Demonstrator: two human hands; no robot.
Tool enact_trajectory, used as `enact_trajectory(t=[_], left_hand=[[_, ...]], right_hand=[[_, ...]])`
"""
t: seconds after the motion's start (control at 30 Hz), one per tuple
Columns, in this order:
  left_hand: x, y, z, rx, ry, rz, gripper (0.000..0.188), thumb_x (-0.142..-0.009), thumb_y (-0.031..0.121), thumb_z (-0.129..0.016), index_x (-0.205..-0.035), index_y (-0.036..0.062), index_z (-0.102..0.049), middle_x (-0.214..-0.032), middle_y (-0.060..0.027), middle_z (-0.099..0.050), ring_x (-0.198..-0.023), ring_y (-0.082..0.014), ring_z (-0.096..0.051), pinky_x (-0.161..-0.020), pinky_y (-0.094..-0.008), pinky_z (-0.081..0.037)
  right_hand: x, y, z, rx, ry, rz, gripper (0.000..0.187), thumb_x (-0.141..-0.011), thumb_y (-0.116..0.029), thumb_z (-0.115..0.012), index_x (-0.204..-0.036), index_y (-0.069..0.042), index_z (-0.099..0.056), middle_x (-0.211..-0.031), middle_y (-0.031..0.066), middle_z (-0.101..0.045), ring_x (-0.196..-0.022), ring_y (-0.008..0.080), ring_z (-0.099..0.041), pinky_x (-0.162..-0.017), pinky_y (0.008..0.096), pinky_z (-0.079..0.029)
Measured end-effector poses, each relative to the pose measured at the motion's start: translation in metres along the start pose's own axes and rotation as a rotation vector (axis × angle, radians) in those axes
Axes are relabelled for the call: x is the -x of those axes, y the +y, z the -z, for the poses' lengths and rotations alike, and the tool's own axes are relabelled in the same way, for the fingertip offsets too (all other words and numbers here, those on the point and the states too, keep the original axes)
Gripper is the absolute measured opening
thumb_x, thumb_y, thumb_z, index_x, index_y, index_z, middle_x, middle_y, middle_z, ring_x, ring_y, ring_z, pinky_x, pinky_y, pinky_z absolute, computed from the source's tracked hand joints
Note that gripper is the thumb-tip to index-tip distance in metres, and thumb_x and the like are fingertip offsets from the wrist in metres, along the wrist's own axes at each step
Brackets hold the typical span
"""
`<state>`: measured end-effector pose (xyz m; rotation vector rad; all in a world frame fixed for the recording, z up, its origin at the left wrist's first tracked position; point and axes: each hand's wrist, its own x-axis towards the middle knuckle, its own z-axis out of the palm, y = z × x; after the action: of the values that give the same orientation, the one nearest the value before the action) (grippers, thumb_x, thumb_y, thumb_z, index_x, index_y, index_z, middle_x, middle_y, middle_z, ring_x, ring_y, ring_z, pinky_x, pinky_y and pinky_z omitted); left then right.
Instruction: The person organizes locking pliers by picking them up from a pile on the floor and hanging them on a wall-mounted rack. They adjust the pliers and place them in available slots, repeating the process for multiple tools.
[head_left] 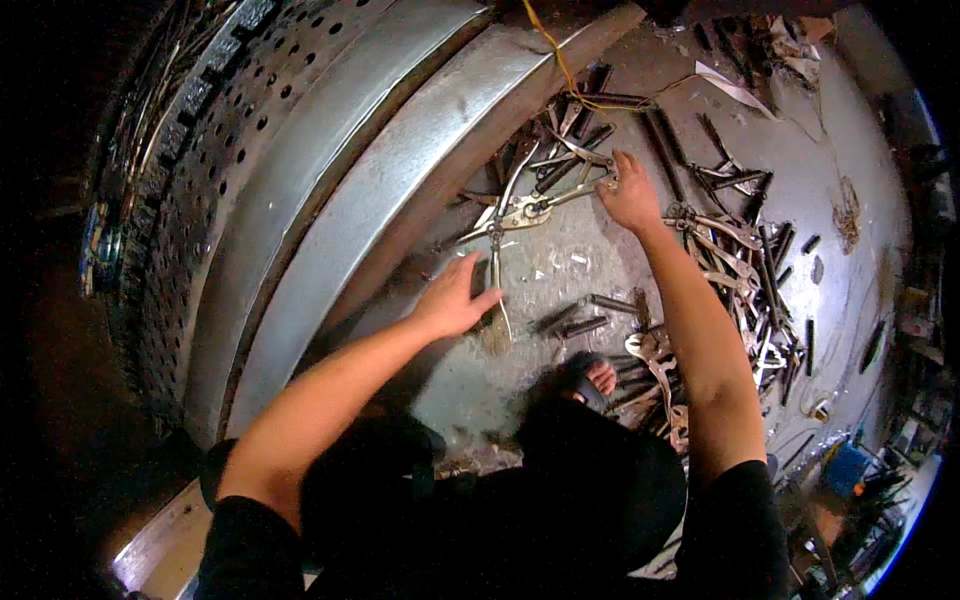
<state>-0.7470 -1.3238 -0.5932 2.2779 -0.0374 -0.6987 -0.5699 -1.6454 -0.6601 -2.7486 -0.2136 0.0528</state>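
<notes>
My right hand (632, 192) is at the handle ends of a pair of silver locking pliers (527, 213), its fingers curled at the handles. The pliers lie tilted on the grey metal floor, jaws toward the left. My left hand (452, 298) hovers lower left, thumb and fingers spread, with nothing in it. Just right of that hand stretches another long-handled pair of pliers (495, 262), its slim handles pointing back toward me. Whether the left thumb touches it, I cannot tell.
A large curved metal rim (400, 165) and a perforated drum wall (265, 85) fill the left. More locking pliers (722, 245) and dark rods (662, 155) lie heaped on the right. A yellow wire (560, 62) hangs at the top. My sandalled foot (598, 380) is near the middle.
</notes>
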Motion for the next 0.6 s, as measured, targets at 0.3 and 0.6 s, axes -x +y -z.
enact_trajectory(t=[0.3, 0.6], left_hand=[[-0.124, -0.007, -0.011, -0.178, 0.207, 0.355, 0.111, -0.091, 0.067, -0.057, -0.158, -0.0064, -0.006, -0.161, -0.0320, -0.020, -0.150, -0.0417, -0.024, -0.123, -0.0417, -0.022], [-0.172, -0.009, -0.009, -0.192, 0.193, 0.373, 0.136, -0.067, 0.065, -0.082, -0.156, -0.0079, -0.010, -0.160, -0.0303, -0.023, -0.148, -0.0423, -0.027, -0.123, -0.0410, -0.024]], right_hand=[[0.007, 0.003, 0.013, 0.269, -0.324, 0.022, 0.049, -0.077, -0.024, -0.074, -0.119, -0.002, -0.061, -0.118, 0.0169, -0.066, -0.110, 0.0360, -0.061, -0.098, 0.0454, -0.047], [0.198, 0.007, 0.007, -1.104, -0.525, -0.647, 0.034, -0.085, -0.034, -0.081, -0.096, -0.004, -0.068, -0.077, 0.0015, -0.064, -0.068, 0.0124, -0.059, -0.062, 0.0308, -0.048]])
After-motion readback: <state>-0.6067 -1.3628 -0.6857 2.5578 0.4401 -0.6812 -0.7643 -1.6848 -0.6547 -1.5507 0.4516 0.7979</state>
